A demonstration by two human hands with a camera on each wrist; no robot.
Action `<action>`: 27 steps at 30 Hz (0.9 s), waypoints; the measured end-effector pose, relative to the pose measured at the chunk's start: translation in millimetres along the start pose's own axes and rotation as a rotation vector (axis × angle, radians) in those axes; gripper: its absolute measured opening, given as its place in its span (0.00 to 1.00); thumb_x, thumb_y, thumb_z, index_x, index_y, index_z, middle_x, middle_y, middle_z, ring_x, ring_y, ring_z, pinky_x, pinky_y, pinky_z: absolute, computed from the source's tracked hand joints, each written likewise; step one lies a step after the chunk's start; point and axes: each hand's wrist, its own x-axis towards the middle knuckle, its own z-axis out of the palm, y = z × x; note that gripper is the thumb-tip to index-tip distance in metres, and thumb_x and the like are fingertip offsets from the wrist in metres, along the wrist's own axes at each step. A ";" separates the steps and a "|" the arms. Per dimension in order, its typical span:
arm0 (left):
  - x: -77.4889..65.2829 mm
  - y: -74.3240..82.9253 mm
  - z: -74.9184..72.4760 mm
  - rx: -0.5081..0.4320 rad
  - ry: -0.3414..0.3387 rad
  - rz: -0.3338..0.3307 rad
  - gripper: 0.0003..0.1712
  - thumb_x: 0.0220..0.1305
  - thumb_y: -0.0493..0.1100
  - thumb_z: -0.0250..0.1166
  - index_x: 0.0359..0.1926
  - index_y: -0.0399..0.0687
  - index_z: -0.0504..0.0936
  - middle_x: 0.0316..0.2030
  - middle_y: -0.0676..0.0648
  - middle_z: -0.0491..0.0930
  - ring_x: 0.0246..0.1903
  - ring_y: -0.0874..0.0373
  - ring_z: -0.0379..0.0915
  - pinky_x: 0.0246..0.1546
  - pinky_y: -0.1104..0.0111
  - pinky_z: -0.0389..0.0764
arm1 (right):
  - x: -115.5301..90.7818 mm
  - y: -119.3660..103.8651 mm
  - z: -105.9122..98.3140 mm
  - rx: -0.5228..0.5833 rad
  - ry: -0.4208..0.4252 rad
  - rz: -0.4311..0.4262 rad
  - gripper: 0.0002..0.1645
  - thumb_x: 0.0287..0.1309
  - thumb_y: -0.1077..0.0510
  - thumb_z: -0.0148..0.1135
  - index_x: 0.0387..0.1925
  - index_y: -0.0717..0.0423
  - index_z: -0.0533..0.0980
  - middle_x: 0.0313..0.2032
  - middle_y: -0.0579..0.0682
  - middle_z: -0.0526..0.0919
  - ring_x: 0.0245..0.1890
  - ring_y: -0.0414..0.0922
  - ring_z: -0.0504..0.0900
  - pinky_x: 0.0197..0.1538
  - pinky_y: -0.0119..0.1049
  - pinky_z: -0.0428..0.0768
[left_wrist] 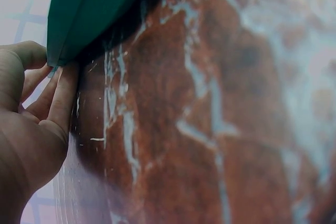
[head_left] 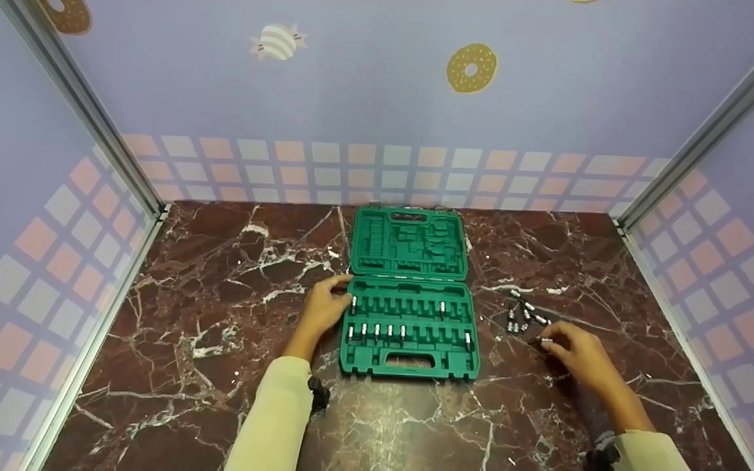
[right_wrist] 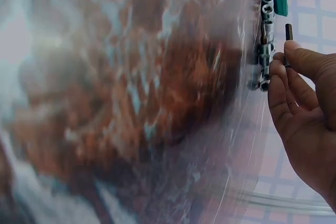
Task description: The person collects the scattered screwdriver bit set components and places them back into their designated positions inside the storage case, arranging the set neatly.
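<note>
A green tool case [head_left: 410, 358] lies unfolded on the marbled table, its lid [head_left: 410, 242] toward the back wall. My left hand [head_left: 326, 306] holds the case's left edge near the hinge, thumb and fingers around the rim in the left wrist view. To the right of the case, my right hand [head_left: 580, 353] pinches a bit socket [right_wrist: 289, 32] between thumb and fingertips, its dark bit end sticking out. Several more bit sockets [head_left: 526, 315] lie in a loose pile just beyond that hand. Inside the case, several bit sockets [head_left: 377, 332] stand in slots, mostly in the front row.
The marbled table [head_left: 220, 340] is bounded by a patterned back wall [head_left: 377, 98] and two side walls. Metal rails [head_left: 82, 98] run up the corners. A carry-handle opening [head_left: 410, 360] is in the case's front edge.
</note>
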 end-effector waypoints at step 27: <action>0.9 -2.2 -0.2 -0.008 0.007 0.010 0.22 0.64 0.35 0.67 0.60 0.48 0.85 0.50 0.42 0.87 0.43 0.50 0.85 0.48 0.56 0.84 | 13.0 -62.3 28.9 0.203 -0.001 -0.174 0.09 0.57 0.66 0.73 0.38 0.52 0.84 0.36 0.44 0.88 0.36 0.33 0.81 0.41 0.31 0.80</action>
